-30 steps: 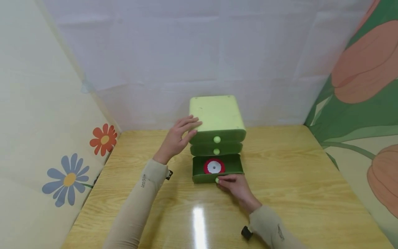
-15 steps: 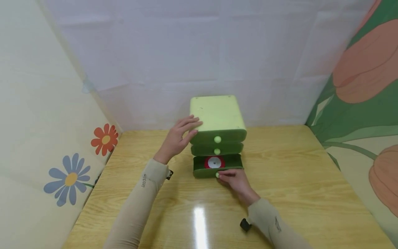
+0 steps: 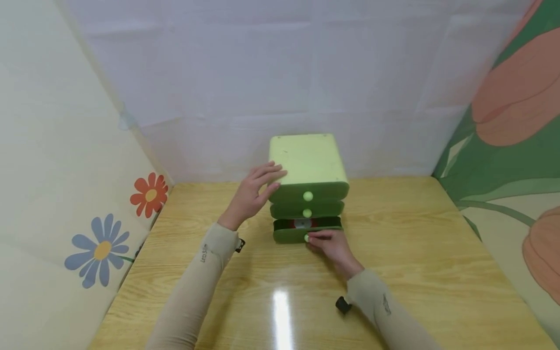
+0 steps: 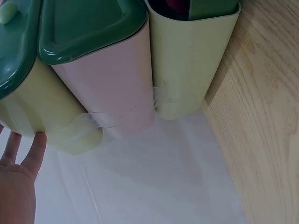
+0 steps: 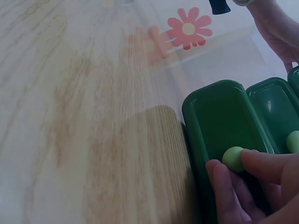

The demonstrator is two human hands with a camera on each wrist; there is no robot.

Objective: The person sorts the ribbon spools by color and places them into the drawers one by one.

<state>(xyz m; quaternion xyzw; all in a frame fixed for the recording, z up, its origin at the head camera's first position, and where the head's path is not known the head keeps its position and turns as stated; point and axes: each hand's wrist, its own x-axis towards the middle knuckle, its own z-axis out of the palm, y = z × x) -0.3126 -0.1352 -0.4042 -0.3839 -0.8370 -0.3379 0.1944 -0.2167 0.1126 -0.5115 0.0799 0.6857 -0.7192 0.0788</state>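
A small three-tier drawer cabinet (image 3: 310, 158) with a pale green top and dark green drawer fronts stands at the back of the table. My left hand (image 3: 251, 194) rests on its upper left edge, fingers fairly straight over the top. With thumb and fingers my right hand (image 3: 333, 250) pinches the round light green knob (image 5: 232, 159) of the bottom drawer (image 3: 288, 236). That drawer stands partly out. Inside it lies a red and white round object (image 3: 303, 223), mostly hidden by the drawer front. In the left wrist view the middle tier (image 4: 110, 88) has pink sides.
The cabinet stands on a wood-grain table (image 3: 393, 253), close to a white sheet (image 3: 245, 87) hung behind it. Flower-patterned panels (image 3: 102, 250) border the left side, with a large tulip print (image 3: 520, 104) on the right.
The bottom drawer has slid back toward the cabinet along with my right hand, covering more of the red and white object. My left hand keeps its place on the cabinet.
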